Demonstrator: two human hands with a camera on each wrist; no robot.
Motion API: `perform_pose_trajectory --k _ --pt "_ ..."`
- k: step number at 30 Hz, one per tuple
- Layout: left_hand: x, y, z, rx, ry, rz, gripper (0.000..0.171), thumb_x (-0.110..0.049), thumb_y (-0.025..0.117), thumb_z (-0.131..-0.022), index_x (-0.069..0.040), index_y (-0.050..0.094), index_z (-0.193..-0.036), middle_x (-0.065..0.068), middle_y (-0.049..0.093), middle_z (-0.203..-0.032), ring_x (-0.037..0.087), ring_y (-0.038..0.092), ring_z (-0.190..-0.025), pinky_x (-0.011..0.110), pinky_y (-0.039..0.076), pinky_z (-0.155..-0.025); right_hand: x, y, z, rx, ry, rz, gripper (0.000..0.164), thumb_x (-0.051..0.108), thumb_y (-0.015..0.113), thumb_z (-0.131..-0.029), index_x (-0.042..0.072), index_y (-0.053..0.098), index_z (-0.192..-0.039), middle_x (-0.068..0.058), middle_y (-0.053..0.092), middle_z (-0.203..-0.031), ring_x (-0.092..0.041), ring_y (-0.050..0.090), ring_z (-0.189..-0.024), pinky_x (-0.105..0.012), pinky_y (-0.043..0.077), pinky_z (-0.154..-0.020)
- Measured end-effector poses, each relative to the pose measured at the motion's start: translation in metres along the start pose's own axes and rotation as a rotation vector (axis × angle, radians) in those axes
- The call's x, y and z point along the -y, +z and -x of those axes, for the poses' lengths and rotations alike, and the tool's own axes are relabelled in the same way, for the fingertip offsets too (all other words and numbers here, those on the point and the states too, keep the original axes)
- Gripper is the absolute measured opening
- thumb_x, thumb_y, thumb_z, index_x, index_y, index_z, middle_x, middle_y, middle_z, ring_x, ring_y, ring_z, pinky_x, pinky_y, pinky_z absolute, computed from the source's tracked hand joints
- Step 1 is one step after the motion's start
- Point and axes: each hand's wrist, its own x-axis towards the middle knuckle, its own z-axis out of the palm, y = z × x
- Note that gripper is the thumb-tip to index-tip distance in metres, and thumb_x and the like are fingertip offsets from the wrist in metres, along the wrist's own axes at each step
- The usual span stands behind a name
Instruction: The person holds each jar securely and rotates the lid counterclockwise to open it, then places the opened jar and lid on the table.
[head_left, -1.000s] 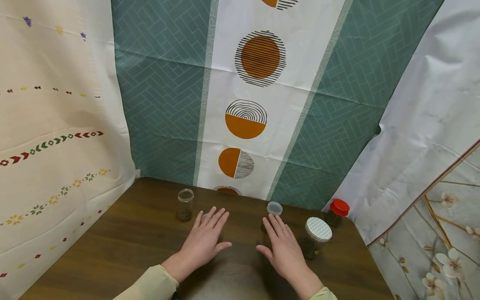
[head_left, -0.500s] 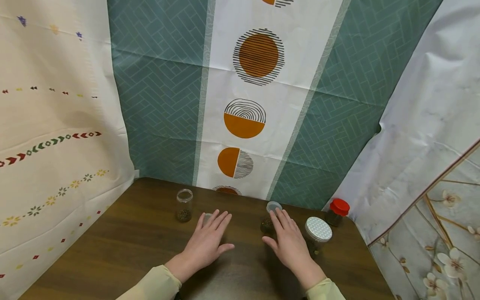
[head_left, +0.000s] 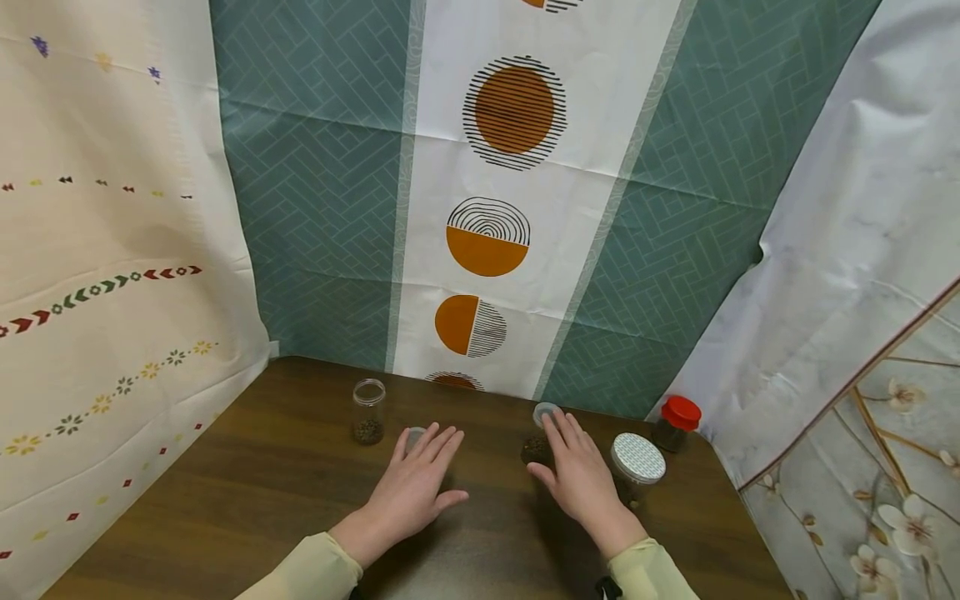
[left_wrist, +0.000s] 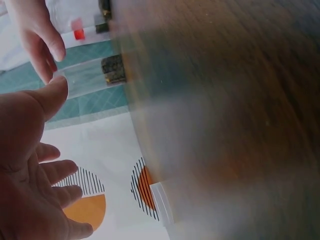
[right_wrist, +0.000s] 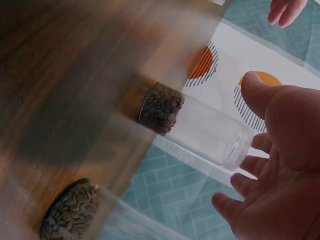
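Observation:
My left hand [head_left: 412,493] hovers over the wooden table with straight, spread fingers and holds nothing. Beyond its fingertips lies a translucent lid [head_left: 416,437]; the left wrist view shows this lid [left_wrist: 162,204] flat on the table. My right hand [head_left: 581,477] also has extended fingers. It is raised beside a tall clear jar [right_wrist: 205,130] with small brown pebble-like pieces in its bottom. Its fingers partly hide that jar [head_left: 535,451] in the head view, and contact cannot be made out. Another clear jar [head_left: 368,414], with similar dark pieces, stands upright on the left.
Right of my right hand stands a wider jar with a white patterned lid [head_left: 637,458]. A small jar with a red cover [head_left: 680,414] is behind it, near the right table edge. Patterned cloths [head_left: 322,208] hang behind and beside the wooden table [head_left: 247,467].
My right hand has shifted slightly right and forward, uncovering more of the jar's base. The left hand has moved a little right, and more of the lid shows.

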Motion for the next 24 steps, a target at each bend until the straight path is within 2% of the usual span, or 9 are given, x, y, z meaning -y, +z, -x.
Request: perform_pose_trajectory --k 8,24 --pt "0.0 -0.001 0.002 -0.004 0.001 0.004 0.088 -0.047 0.081 -0.1 -0.009 0.042 -0.17 0.012 0.043 -0.172 0.04 0.034 -0.162 0.074 0.015 -0.127 -0.002 0.001 -0.003 0.019 0.011 -0.01 0.08 0.031 0.083 -0.102 -0.003 0.046 -0.164 -0.029 0.041 -0.169 -0.048 0.037 -0.158 -0.065 0.036 -0.123" --pt "0.003 -0.002 0.007 -0.004 0.0 -0.005 0.088 -0.047 0.083 -0.099 -0.009 0.043 -0.169 0.014 0.045 -0.171 0.042 0.037 -0.16 0.075 0.016 -0.126 -0.003 0.005 -0.016 -0.075 -0.026 0.07 0.074 0.026 0.087 -0.099 -0.009 0.053 -0.156 -0.03 0.053 -0.154 -0.047 0.055 -0.143 -0.06 0.048 -0.114"
